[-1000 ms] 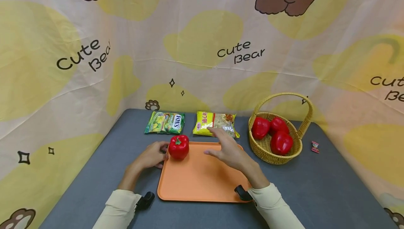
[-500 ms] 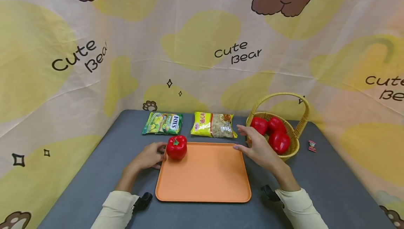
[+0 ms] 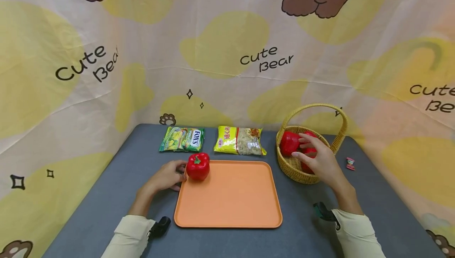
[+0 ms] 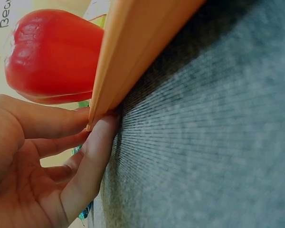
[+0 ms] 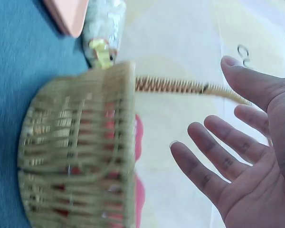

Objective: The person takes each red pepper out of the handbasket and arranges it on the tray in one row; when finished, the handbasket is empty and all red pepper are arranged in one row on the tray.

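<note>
Pinching tray (image 3: 229, 194) rim, left hand (image 3: 170, 176); right hand (image 3: 325, 163) unclasped near basket (image 3: 293, 172); tray between hands.

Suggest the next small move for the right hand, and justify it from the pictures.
Probably lower the right hand into the basket and grip the leftmost pepper there: the hand is open above the basket's rim, holding nothing, while the left hand pinches the edge of the tray, which bears one red pepper and has bare surface beside it.

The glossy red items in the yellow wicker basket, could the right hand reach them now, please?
Probably yes: the right hand hovers above the basket, its arched handle seemingly out of the way.
</note>
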Demonstrator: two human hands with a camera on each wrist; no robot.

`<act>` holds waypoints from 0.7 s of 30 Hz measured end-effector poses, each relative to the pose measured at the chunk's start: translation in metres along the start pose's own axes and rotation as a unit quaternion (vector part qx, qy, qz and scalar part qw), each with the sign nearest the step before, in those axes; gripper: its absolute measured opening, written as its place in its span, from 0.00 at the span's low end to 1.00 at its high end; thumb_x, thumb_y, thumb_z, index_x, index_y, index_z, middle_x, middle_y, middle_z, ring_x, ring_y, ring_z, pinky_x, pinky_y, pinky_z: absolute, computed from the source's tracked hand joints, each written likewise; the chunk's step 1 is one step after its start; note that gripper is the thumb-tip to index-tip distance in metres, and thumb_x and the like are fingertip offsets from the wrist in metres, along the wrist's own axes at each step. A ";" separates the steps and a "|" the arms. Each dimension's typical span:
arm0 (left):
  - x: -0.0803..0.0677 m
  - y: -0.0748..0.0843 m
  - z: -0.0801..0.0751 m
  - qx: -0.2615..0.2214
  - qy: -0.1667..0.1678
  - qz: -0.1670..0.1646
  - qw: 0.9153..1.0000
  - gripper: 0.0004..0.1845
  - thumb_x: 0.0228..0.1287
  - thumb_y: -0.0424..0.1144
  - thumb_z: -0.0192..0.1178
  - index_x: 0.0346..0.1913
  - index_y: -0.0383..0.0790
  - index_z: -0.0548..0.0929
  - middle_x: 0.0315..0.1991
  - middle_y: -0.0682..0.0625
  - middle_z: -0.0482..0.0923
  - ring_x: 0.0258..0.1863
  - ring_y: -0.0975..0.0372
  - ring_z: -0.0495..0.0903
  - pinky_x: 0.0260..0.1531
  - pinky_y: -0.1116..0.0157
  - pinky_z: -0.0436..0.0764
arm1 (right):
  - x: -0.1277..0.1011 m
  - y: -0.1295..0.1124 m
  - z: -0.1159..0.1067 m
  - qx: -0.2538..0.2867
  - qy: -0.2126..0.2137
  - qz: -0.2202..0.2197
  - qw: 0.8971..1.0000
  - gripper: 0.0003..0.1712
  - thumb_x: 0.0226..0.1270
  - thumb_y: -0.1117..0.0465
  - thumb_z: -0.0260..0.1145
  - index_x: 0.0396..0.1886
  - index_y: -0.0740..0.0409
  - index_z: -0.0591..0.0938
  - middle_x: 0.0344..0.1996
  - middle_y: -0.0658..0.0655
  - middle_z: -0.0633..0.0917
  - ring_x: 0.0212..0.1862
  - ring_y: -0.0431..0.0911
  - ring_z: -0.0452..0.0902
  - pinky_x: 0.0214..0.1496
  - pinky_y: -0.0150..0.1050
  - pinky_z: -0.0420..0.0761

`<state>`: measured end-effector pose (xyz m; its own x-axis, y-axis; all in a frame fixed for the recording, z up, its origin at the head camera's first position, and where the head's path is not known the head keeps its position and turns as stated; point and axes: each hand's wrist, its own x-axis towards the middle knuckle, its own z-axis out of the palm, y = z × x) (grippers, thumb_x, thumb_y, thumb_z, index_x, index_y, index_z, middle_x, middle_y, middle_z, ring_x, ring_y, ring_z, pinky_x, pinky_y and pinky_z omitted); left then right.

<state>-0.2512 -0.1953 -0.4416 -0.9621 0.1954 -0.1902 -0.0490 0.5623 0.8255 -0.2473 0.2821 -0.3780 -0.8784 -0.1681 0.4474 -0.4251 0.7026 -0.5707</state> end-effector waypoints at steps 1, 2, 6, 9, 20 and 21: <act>0.000 0.000 0.000 -0.002 0.002 -0.004 1.000 0.27 0.61 0.29 0.57 0.65 0.33 0.71 0.49 0.41 0.77 0.36 0.58 0.81 0.26 0.60 0.86 | -0.001 0.003 -0.002 0.000 0.001 0.007 1.000 0.36 0.58 0.53 0.73 0.66 0.54 0.72 0.52 0.57 0.81 0.52 0.52 0.77 0.48 0.39 0.83; 0.000 0.000 0.000 -0.001 0.002 -0.004 1.000 0.27 0.61 0.29 0.57 0.65 0.33 0.70 0.49 0.41 0.77 0.36 0.58 0.81 0.26 0.60 0.86 | -0.001 0.007 -0.004 0.000 0.003 0.012 1.000 0.36 0.58 0.54 0.73 0.66 0.53 0.72 0.52 0.58 0.81 0.52 0.52 0.77 0.47 0.37 0.83; 0.000 -0.001 0.000 -0.002 0.000 -0.003 1.000 0.27 0.61 0.28 0.57 0.65 0.33 0.70 0.50 0.41 0.77 0.36 0.58 0.81 0.26 0.60 0.86 | -0.005 0.023 -0.012 -0.008 0.010 0.030 0.999 0.36 0.60 0.52 0.72 0.67 0.53 0.72 0.54 0.61 0.80 0.52 0.55 0.78 0.44 0.21 0.76; 0.000 -0.001 0.000 -0.001 0.000 0.000 1.000 0.27 0.61 0.28 0.57 0.65 0.33 0.70 0.49 0.41 0.77 0.36 0.58 0.82 0.26 0.60 0.86 | -0.008 0.035 -0.015 -0.014 0.008 0.045 0.999 0.36 0.61 0.50 0.70 0.67 0.55 0.71 0.54 0.63 0.80 0.52 0.57 0.78 0.43 0.18 0.73; 0.002 -0.001 0.000 -0.002 -0.003 -0.004 1.000 0.27 0.60 0.28 0.57 0.65 0.33 0.70 0.50 0.40 0.76 0.37 0.57 0.81 0.27 0.60 0.86 | -0.016 0.063 -0.021 -0.001 0.004 0.083 0.997 0.36 0.61 0.54 0.71 0.66 0.62 0.71 0.53 0.67 0.80 0.50 0.62 0.79 0.41 0.15 0.72; 0.001 -0.001 0.000 -0.002 -0.004 -0.004 1.000 0.27 0.60 0.28 0.57 0.65 0.33 0.71 0.50 0.40 0.77 0.37 0.57 0.81 0.27 0.60 0.86 | -0.016 0.063 -0.022 0.000 0.004 0.089 0.996 0.36 0.61 0.54 0.71 0.65 0.62 0.72 0.53 0.67 0.80 0.51 0.63 0.79 0.41 0.14 0.71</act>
<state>-0.2523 -0.1956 -0.4428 -0.9597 0.1968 -0.2004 -0.0578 0.5598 0.8266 -0.2553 0.3441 -0.4062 -0.9381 -0.0341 0.3446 -0.2619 0.7210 -0.6416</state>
